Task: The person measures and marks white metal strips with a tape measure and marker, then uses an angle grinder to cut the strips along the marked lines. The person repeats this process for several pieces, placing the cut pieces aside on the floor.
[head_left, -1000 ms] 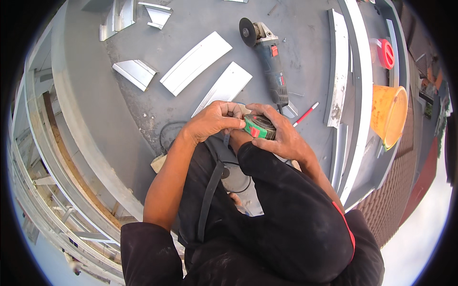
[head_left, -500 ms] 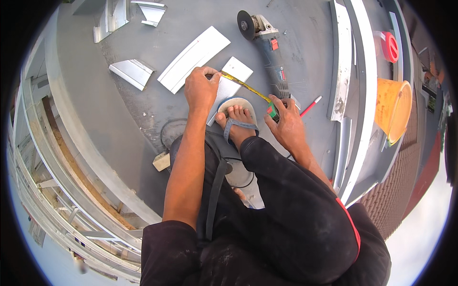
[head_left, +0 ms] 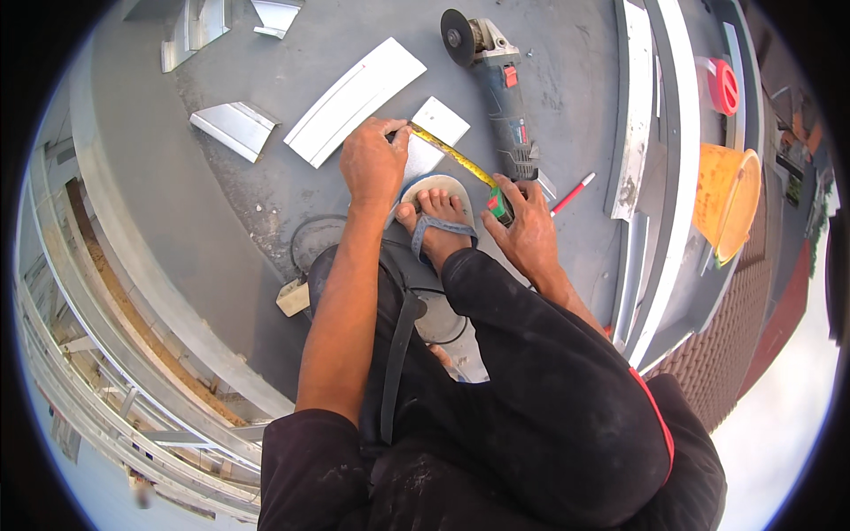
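My left hand (head_left: 375,159) pinches the end of a yellow tape blade, closed on it. The blade of the tape measure (head_left: 453,156) stretches right and slightly nearer, to its green and red case. My right hand (head_left: 526,219) is wrapped round that case. Beneath the blade lies a white metal piece (head_left: 443,117), its near part pressed under my sandalled foot (head_left: 439,217). A longer white metal strip (head_left: 356,102) rests just beyond my left hand. Right of the tape lies an angle grinder (head_left: 501,97) with a dark disc, and a red and white marker (head_left: 574,195) is beside my right hand.
Metal offcuts (head_left: 235,128) lie at the far left. Long white metal profiles (head_left: 630,115) run along the right, with an orange bucket (head_left: 726,199) and a red-lidded container (head_left: 724,87) beyond them. A cable (head_left: 297,239) curls left of my foot. An open metal framework (head_left: 115,354) borders the left.
The view has shifted a little. My left hand still pinches the tape end, and my right hand with the case has moved slightly left. The blade stays stretched between them.
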{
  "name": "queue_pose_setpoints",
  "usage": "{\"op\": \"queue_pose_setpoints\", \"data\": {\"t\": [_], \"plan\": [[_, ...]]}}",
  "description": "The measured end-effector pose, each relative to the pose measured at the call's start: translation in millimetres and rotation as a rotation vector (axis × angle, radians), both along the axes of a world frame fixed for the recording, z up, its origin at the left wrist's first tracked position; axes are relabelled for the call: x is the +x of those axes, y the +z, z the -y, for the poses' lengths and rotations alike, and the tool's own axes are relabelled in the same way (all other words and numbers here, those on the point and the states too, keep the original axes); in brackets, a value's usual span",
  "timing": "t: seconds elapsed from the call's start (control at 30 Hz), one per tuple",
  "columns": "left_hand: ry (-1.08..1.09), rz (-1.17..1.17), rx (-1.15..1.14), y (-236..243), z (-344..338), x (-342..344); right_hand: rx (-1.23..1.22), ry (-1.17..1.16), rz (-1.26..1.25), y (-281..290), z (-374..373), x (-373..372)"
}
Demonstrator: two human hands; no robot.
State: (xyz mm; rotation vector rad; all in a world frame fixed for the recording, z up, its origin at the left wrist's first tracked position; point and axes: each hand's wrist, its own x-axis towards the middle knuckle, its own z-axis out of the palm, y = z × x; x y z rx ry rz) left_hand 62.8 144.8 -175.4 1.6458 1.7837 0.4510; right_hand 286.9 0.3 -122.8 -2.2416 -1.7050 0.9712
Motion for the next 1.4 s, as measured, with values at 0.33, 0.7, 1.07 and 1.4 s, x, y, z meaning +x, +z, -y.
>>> {"op": "queue_pose_setpoints", "data": {"t": [0.33, 0.7, 1.07, 1.4], "plan": [[-0.007, -0.013, 0.001, -4.2, 4.5, -0.2, -0.005, -0.020, 0.047, 2.6, -8.1, -1.5], [-0.103, -0.008, 0.145, -11.8, 7.9, 0.4, 0.011, 0.002, 0.015, 1.1, -5.2, -7.8], [-0.106, 0.004, 0.106, -16.7, 6.7, 2.5, 0.062, -0.020, 0.087, -23.1, 16.9, -23.1], [-0.102, -0.019, 0.131, -17.6, 7.3, -3.5, 0.319, -0.325, 0.304, -27.7, 20.9, 60.6]]}}
